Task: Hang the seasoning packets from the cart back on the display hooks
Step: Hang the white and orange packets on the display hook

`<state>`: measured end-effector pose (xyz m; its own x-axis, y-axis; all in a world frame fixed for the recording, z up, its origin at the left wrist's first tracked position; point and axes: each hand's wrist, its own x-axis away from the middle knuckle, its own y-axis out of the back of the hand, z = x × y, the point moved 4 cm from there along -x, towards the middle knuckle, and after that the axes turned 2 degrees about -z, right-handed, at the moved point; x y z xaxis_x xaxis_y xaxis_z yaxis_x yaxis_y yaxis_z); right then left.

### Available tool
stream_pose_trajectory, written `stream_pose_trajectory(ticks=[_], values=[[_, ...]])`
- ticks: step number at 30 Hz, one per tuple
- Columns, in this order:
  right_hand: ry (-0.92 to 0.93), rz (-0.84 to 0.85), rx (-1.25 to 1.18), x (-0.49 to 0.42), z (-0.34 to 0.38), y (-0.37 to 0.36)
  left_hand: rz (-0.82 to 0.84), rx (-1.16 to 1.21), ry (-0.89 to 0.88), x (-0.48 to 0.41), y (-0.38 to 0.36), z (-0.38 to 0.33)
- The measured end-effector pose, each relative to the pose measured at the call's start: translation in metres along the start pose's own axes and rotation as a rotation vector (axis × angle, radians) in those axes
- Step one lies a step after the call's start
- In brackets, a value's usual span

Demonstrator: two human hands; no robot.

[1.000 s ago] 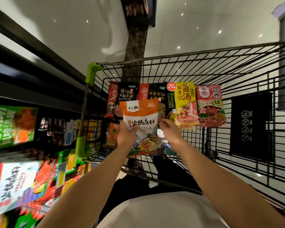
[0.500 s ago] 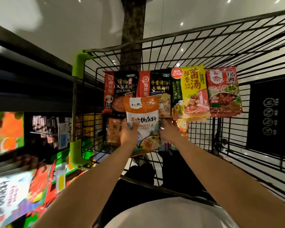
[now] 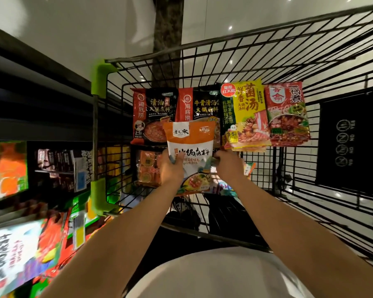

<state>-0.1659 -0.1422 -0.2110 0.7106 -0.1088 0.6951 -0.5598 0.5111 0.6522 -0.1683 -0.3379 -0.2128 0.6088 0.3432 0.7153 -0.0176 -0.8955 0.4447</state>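
I hold an orange-and-white seasoning packet (image 3: 191, 147) upright over the black wire cart (image 3: 256, 61). My left hand (image 3: 170, 168) grips its left edge and my right hand (image 3: 226, 163) pinches its right edge. Behind it, leaning against the cart's far wall, stand two black-and-red packets (image 3: 153, 112), a yellow packet (image 3: 247, 112) and a red packet (image 3: 286, 115). An orange packet (image 3: 148, 168) lies lower in the cart, left of my left hand. The display shelf (image 3: 19, 168) with hanging packets runs along the left side; its hooks are blurred.
The cart has green corner guards (image 3: 98, 82) on its left side, close to the shelf. A black panel with warning icons (image 3: 349, 143) hangs on the cart's right wall. Shiny tiled floor (image 3: 73, 29) lies beyond the cart.
The view has tilted and drawn closer to the cart. Both hands keep hold of the orange-and-white packet, which sits slightly lower against the packets behind it.
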Motion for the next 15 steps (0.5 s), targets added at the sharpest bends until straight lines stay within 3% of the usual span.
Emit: stream_pose_trajectory(ticks=[4,10,15], values=[[0.011,0.022,0.024,0.022,0.019,0.012,-0.001,-0.009,-0.057,0.017,0.007,-0.011],[-0.036,-0.131,-0.406,0.056,0.036,0.052,-0.007,0.106,-0.088,0.046,0.030,-0.018],[-0.077,-0.232,-0.563,0.093,0.048,0.087,-0.162,0.082,-0.138,0.052,0.060,-0.030]])
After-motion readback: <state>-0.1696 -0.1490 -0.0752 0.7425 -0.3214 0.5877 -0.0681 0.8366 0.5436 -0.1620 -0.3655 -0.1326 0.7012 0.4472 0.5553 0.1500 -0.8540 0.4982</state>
